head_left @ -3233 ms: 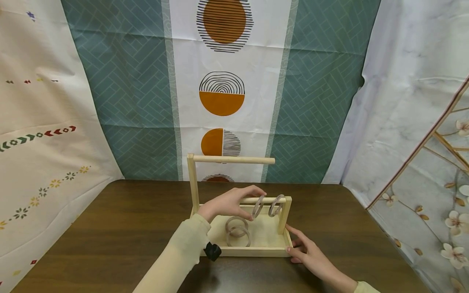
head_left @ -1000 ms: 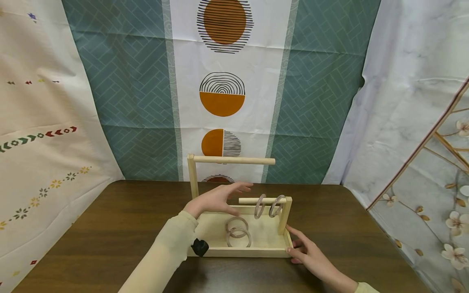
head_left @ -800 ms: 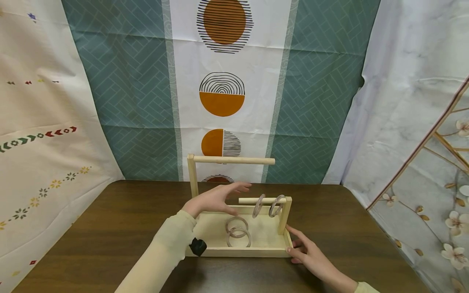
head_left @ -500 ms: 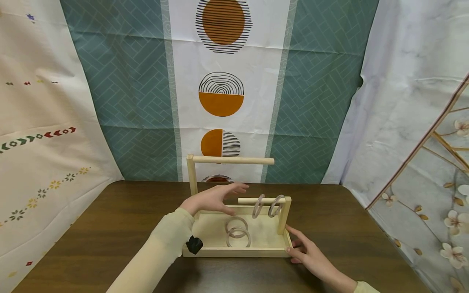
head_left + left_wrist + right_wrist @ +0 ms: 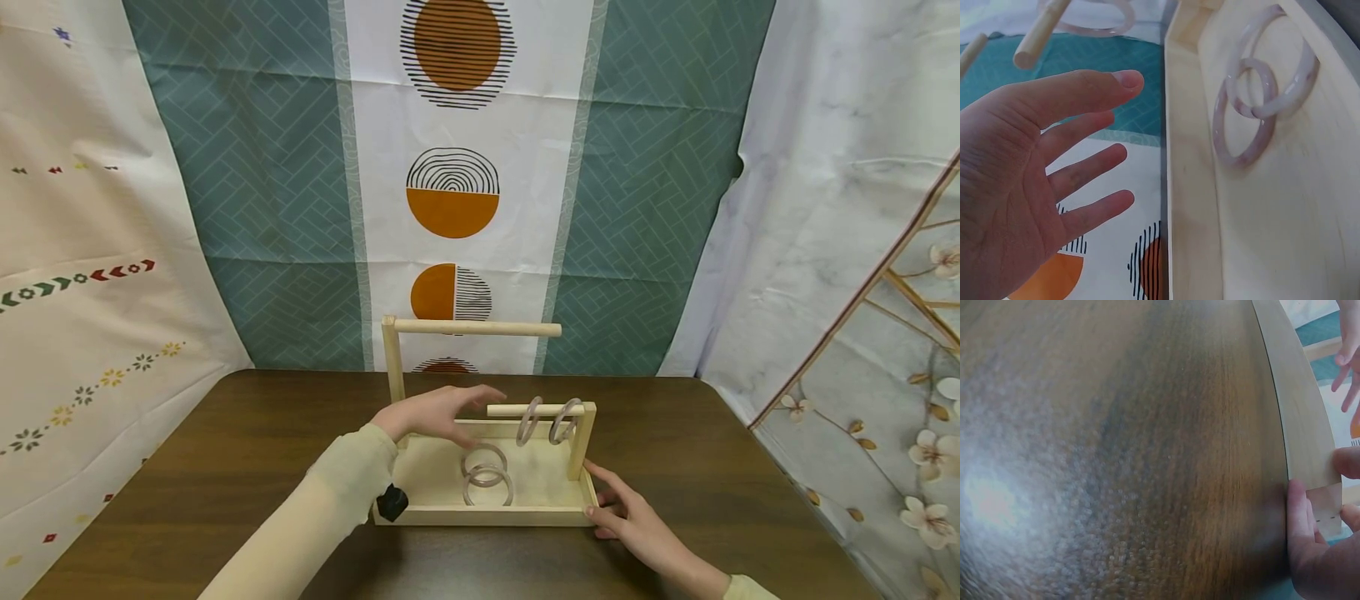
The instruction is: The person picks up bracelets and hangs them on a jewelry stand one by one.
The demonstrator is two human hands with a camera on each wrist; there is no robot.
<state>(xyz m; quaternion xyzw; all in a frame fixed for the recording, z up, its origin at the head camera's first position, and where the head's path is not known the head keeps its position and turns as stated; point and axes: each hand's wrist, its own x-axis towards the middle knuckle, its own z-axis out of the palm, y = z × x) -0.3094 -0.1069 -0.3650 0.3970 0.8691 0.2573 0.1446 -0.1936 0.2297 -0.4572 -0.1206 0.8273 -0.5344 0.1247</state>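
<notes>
A pale wooden jewelry stand (image 5: pixel 487 517) has a tray base, a tall upper rod (image 5: pixel 480 328) and a shorter lower rod (image 5: pixel 506 410). Two marbled, pinkish-grey bangles, a left one (image 5: pixel 521 437) and a right one (image 5: pixel 555 429), hang on the lower rod. Two more, a front bangle (image 5: pixel 1300 87) and a rear bangle (image 5: pixel 1218 125), overlap inside the tray. Above the tray's left half hovers my left hand (image 5: pixel 435 414), thumb and fingers spread and holding nothing. My right hand (image 5: pixel 637 517) pinches the tray's front right corner between thumb and fingers.
The stand sits on a dark brown wooden table (image 5: pixel 247 467). Behind it hangs a green and white curtain (image 5: pixel 637 208) with orange circles. Patterned cloths cover both sides. A black strap device (image 5: pixel 392 503) is on my left wrist.
Earlier my left hand held the left bangle at the lower rod. It has let go, leaving the bangle hanging, and moved left and slightly down. My right hand has stayed at the corner.
</notes>
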